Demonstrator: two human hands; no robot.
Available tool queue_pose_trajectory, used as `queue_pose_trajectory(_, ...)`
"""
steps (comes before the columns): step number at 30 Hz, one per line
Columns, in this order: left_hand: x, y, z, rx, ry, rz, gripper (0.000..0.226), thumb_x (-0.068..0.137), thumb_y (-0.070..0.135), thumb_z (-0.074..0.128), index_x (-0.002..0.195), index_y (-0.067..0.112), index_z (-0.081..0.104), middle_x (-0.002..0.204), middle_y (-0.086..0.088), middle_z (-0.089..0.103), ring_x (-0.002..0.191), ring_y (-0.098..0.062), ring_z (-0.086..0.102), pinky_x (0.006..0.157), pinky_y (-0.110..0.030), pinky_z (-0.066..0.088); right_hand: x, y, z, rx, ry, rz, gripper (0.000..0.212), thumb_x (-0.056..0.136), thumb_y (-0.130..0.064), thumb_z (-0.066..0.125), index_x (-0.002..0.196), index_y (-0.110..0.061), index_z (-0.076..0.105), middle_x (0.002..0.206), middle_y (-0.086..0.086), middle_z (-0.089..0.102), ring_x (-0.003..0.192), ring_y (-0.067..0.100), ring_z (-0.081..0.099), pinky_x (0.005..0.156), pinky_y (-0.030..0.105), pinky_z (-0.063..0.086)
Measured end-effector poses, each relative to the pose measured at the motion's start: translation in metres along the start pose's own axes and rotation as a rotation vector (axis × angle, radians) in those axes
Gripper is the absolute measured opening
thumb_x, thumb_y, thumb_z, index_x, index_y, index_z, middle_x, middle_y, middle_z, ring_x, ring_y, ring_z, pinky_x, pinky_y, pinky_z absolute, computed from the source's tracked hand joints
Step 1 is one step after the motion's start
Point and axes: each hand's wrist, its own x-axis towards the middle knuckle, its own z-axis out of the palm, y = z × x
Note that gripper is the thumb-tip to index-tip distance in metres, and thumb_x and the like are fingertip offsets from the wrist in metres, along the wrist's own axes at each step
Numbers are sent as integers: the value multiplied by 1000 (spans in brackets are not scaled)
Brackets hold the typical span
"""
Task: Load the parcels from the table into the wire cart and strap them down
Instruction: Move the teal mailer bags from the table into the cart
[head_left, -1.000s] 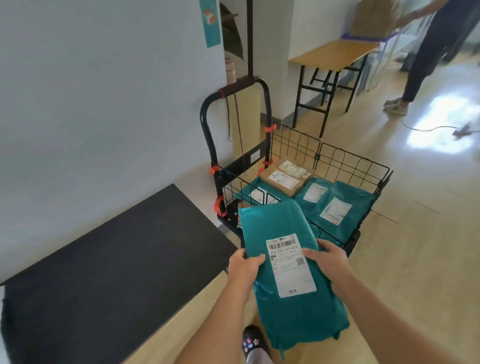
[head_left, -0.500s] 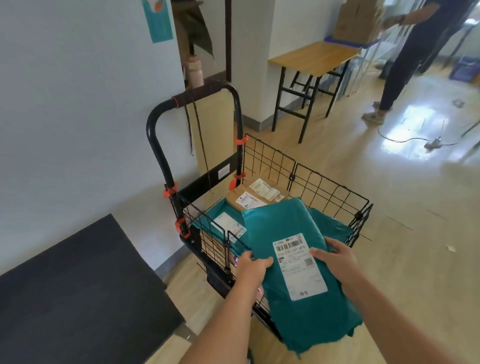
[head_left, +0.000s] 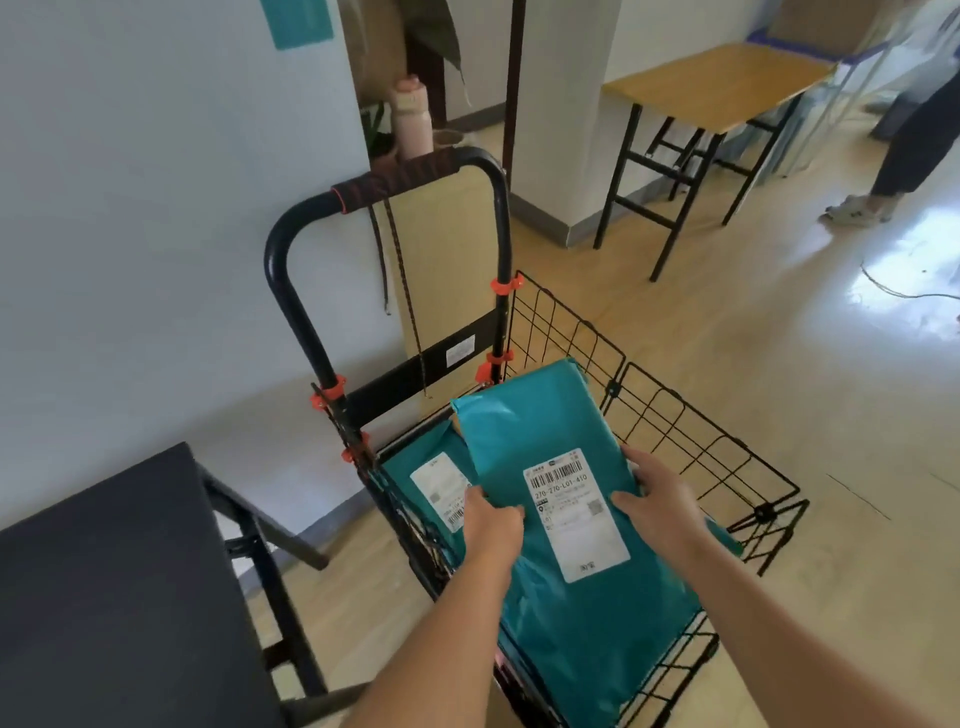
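Note:
A large teal mailer parcel (head_left: 545, 426) with a white shipping label lies over the black wire cart (head_left: 691, 447), covering most of the basket. My left hand (head_left: 491, 519) grips its left edge and my right hand (head_left: 657, 499) grips its right edge beside the label. Another teal parcel (head_left: 431, 478) with a label shows underneath at the left. A dark bungee strap (head_left: 402, 291) hangs from the cart's handle (head_left: 395, 182). Other parcels in the basket are hidden.
The black table (head_left: 104, 571) is at the lower left, close to the cart. A wooden table (head_left: 717, 83) stands at the back right, with a person's legs (head_left: 904, 145) beyond it. A pink bottle (head_left: 413, 114) stands behind the cart. A cable (head_left: 898, 291) lies on the floor.
I have stepped closer and carried the teal parcel forward from in front of the cart to over its basket, covering the brown box and teal parcels inside. Both hands keep their hold.

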Motion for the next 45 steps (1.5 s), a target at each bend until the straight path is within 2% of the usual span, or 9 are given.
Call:
queue_pose_trajectory(3, 15, -1, 2, 51, 155, -41, 35, 88, -2, 48, 118, 14, 42, 89, -4, 58, 71, -20, 57, 54, -27, 42, 35, 5, 22, -95, -115, -16, 64, 88, -5, 58, 144, -33, 43, 126, -3, 65, 69, 16, 70, 54, 33, 57)
queue_pose_trajectory(6, 28, -9, 8, 67, 318, -141, 44, 88, -5, 44, 128, 13, 38, 93, -3, 56, 72, -21, 55, 56, -29, 44, 67, 12, 44, -188, -234, -31, 68, 92, -3, 55, 148, -34, 35, 109, -3, 63, 55, 13, 60, 43, 26, 46)
queue_pose_trajectory(10, 49, -33, 21, 81, 473, -211, 78, 84, -8, 47, 150, 23, 21, 128, -8, 56, 101, -31, 61, 82, -42, 55, 101, 19, 73, -392, -406, -114, 68, 95, -7, 53, 149, -41, 29, 103, -5, 60, 66, 15, 63, 57, 33, 54)
queue_pose_trajectory(13, 57, -47, 30, 173, 535, -246, 89, 85, -8, 48, 154, 32, 9, 141, -9, 42, 109, -31, 54, 82, -37, 50, 116, 29, 94, -576, -514, -208, 70, 96, -16, 54, 152, -40, 21, 115, -2, 64, 83, 15, 63, 68, 31, 55)
queue_pose_trajectory(17, 53, -57, 45, 394, 391, -258, 104, 85, -20, 40, 154, 43, -5, 162, -12, -8, 148, -31, 14, 84, -26, 41, 129, 45, 110, -706, -592, -266, 75, 96, -23, 58, 156, -32, 14, 119, 2, 63, 99, 21, 61, 78, 32, 52)
queue_pose_trajectory(21, 54, -78, 51, 656, 328, -293, 101, 90, 4, 55, 152, 41, -16, 156, -12, -32, 150, -32, -6, 107, -33, 38, 137, 53, 111, -772, -630, -334, 78, 95, -30, 60, 156, -29, 13, 130, 2, 60, 113, 22, 59, 93, 35, 49)
queue_pose_trajectory(27, 56, -90, 57, 1020, 264, -303, 106, 93, 34, 63, 151, 25, -25, 156, -22, -28, 150, -37, -9, 118, -37, 25, 140, 54, 112, -858, -633, -433, 76, 97, -35, 57, 156, -27, 11, 123, 2, 60, 109, 20, 60, 85, 31, 48)
queue_pose_trajectory(31, 63, -98, 55, 1153, 197, -280, 96, 98, 24, 58, 153, 14, -20, 161, -20, -18, 150, -34, -7, 122, -41, 7, 139, 59, 119, -854, -635, -432, 81, 96, -36, 59, 157, -28, 6, 132, 3, 55, 113, 22, 59, 88, 33, 50)
queue_pose_trajectory(45, 49, -80, 53, 1104, 174, -230, 103, 91, 12, 63, 154, 19, -18, 161, -15, -19, 151, -31, -8, 121, -39, 9, 130, 49, 105, -928, -607, -480, 75, 93, -33, 62, 153, -26, 18, 132, 2, 52, 115, 22, 56, 89, 37, 53)
